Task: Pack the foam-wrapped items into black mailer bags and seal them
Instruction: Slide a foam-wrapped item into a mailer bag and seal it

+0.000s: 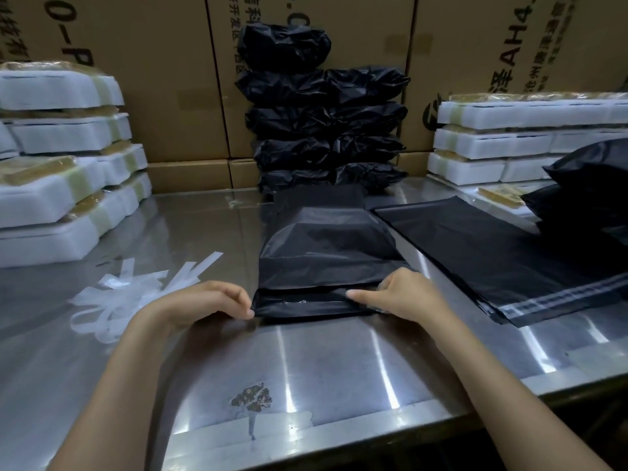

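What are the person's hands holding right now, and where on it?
Both hold the filled black plastic mailer bag by its folded near flap: the left hand pinches the left corner, the right hand the right corner.

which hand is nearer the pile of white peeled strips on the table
Left. The left hand pinches the mailer bag's near left corner, right beside the white strips. The right hand holds the opposite corner, across the bag from them.

Dim, soft light — white glare streaks on steel table, edges bowed
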`<state>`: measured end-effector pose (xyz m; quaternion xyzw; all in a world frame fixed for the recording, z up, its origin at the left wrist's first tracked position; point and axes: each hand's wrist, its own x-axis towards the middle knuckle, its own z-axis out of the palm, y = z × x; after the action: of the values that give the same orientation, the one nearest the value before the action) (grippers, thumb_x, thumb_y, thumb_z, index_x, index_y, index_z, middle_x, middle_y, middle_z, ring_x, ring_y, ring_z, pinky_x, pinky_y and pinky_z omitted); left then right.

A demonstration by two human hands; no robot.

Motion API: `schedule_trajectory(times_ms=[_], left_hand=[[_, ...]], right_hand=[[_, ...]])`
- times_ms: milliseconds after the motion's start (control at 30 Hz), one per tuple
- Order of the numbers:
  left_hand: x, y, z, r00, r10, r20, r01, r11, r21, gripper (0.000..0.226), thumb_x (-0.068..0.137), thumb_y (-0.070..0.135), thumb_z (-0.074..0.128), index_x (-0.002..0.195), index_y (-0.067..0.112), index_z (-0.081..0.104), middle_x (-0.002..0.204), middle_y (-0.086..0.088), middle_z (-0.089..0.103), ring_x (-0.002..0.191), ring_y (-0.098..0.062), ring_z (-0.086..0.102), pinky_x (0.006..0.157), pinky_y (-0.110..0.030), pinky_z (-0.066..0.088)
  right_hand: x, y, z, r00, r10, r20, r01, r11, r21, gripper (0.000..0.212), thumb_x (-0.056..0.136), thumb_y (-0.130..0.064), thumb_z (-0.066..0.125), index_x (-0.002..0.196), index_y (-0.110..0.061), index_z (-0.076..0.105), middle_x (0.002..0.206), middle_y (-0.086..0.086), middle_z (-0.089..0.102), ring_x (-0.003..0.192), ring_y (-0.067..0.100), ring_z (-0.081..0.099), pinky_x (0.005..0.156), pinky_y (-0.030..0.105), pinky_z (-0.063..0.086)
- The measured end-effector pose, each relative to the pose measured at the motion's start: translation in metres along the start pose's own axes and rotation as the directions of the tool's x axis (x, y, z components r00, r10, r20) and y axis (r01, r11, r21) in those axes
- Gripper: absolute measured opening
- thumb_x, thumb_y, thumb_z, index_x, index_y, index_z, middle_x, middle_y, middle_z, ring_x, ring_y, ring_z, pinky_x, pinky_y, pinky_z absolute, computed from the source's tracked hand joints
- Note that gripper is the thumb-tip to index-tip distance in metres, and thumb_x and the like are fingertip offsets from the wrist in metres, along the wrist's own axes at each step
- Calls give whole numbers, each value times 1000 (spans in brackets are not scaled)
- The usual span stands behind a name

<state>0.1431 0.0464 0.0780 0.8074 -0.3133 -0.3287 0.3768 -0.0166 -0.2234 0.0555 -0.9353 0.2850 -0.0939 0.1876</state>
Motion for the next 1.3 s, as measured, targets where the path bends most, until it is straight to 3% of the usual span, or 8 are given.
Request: schedule_trajectory(times_ms=[133, 233, 533, 633, 767, 967, 1133, 1300], left_hand=[[0, 1, 1, 1000, 6, 0, -6, 1000, -14, 15, 59, 26, 70, 68, 15, 64, 71, 5, 62, 72, -7, 55, 73, -24, 35], [-1, -1, 0, 1000, 10, -6, -10, 1000, -2, 15, 59, 27, 70, 68, 16, 65, 72, 5, 62, 72, -6, 54, 74, -25, 34], [0, 0, 0, 1000, 18, 14, -18, 1000, 3, 11, 59, 28, 71, 65, 20, 66, 73, 6, 62, 72, -5, 54, 74, -24, 33], [0, -1, -1, 1000, 21, 22, -21, 1000, 18, 17, 55, 32, 74, 65, 21, 66, 74, 6, 62, 74, -5, 54, 75, -24, 34], [0, -2, 0, 999, 22, 37, -23, 999, 36, 18, 57, 34, 72, 67, 20, 66, 75, 7, 61, 76, -6, 53, 78, -26, 33], [-2, -3, -1, 998, 46, 39, -47, 998, 30, 14, 61, 33, 73, 66, 21, 66, 74, 7, 62, 78, -8, 54, 78, -25, 34], [-11, -4, -8, 998, 54, 33, -58, 988, 144, 57, 49, 75, 72, 61, 20, 64, 83, -1, 66, 94, -17, 59, 96, -30, 35], [-14, 15, 18, 971, 165, -173, -136, 976, 168, 62, 53, 80, 67, 62, 21, 53, 66, 7, 56, 63, -9, 50, 71, -25, 35]], right_hand=[[4, 15, -14, 978, -9, 207, -83, 898, 433, 59, 79, -50, 70, 42, -18, 38, 41, -11, 32, 38, 7, 31, 42, 18, 25], [5, 21, -20, 960, 139, 241, -277, 405, 871, 26, 91, -36, 61, 73, -19, 54, 66, -2, 53, 59, 9, 52, 65, 23, 46], [6, 67, -32, 948, 189, 257, -138, -486, 863, 34, 95, -25, 54, 65, -20, 39, 49, -9, 38, 42, 1, 41, 39, 11, 35], [7, 67, -30, 941, 291, 176, 1, -520, 854, 23, 97, -24, 52, 75, -16, 50, 70, -6, 54, 72, 7, 61, 65, 17, 51], [2, 79, -34, 966, 233, 109, 97, -721, 687, 44, 99, -31, 47, 57, -20, 39, 43, -9, 37, 30, 4, 36, 35, 8, 30], [-9, 87, -41, 994, 18, -108, 67, -884, 462, 50, 95, -37, 45, 50, -19, 33, 35, -5, 28, 32, 6, 15, 31, 20, 21], [-11, 61, -38, 999, -37, -12, -19, -726, 687, 43, 94, -34, 41, 53, -22, 39, 47, -9, 16, 40, 6, 10, 34, 20, 19], [-17, 4, -26, 968, -216, 129, -233, -574, 785, 34, 92, -24, 39, 58, -20, 35, 54, -8, 11, 43, 5, 8, 37, 15, 17]])
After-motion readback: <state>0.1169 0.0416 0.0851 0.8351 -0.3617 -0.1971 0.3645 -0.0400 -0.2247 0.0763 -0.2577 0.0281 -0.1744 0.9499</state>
